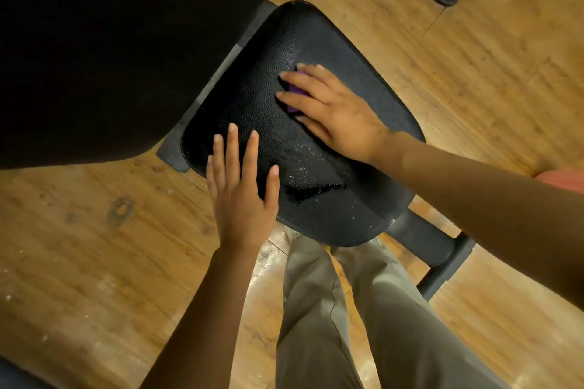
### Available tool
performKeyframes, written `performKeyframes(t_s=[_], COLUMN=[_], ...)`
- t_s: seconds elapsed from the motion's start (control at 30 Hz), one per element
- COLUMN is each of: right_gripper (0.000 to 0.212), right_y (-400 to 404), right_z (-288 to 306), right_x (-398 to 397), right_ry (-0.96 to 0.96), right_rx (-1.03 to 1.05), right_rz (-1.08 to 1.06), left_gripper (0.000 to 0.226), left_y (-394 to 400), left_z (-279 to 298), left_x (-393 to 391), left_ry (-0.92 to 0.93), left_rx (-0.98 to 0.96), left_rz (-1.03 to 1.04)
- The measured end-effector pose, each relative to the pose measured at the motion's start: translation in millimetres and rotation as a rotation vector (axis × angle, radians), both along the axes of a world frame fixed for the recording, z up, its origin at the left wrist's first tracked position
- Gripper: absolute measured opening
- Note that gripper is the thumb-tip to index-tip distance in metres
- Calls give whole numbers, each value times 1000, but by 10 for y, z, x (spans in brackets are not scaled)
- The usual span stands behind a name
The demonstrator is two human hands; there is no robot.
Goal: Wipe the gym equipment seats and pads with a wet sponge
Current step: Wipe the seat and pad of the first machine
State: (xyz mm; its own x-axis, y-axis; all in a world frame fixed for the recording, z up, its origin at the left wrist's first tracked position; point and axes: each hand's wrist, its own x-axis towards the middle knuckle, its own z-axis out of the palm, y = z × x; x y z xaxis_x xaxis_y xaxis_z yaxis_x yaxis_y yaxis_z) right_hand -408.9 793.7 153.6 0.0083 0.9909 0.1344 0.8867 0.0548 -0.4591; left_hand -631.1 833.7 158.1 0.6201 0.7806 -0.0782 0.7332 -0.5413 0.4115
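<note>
Looking straight down at a black textured seat point(319, 50) on a dark metal frame point(442, 265), wood-look floor point(94, 262) all around. The right hand point(341, 114) lies flat on top of a purple sponge point(295, 95), fingers spread and pretty much straight, pressing it into the upper middle of the seat. Only a sliver of purple shows between the fingers. The left hand point(241, 196) is flat too, fingers straight, resting on the seat's near left edge with nothing in it. There's a shiny wet patch point(313, 180) with bits of foam on the seat between the hands. A big black back pad point(110, 41) fills the upper left. No containers anywhere in view.
</note>
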Motion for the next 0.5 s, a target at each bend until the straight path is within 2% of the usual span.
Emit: performKeyframes(t_s=[0.1,0.2,0.4,0.5], right_gripper=[37,39,35,32], right_y=[278,77,-869,-965], right_z=[-12,37,87,46], right_x=[7,-85,-170,-87], right_ry=[2,54,99,57], right_rx=[11,-1,-64,-47], right_rz=[-76,-74,298,408], left_gripper=[55,55,55,55], left_y=[-2,6,47,61], left_z=[10,6,-19,-29], left_x=[10,5,-54,-78], left_ry=[-2,-7,-31,-38], left_rx=[1,-5,-24,-18], left_rz=[6,6,-29,-43])
